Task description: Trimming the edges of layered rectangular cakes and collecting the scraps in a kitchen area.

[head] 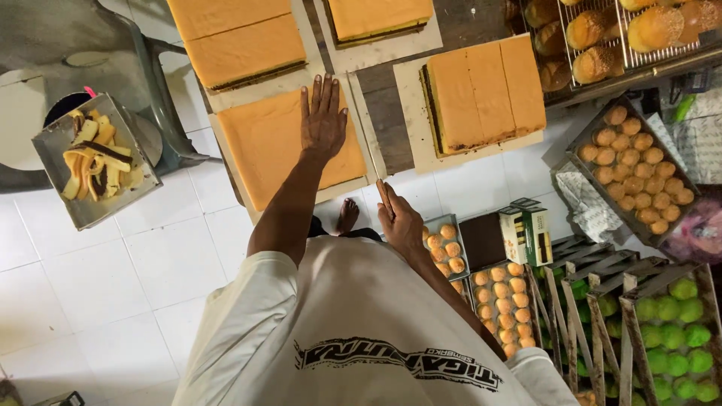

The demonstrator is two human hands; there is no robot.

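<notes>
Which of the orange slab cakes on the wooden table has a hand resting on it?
The flat orange slab cake nearest the person, on the table's front edge: the left hand lies flat on its top. The other slabs sit farther back or right, untouched.

Your wooden table [391,113] carries paper-lined boards [406,90] bearing orange slab cakes [485,94]; your white tiled floor [113,271] carries trays of buns [635,169] and crates [662,323].
</notes>
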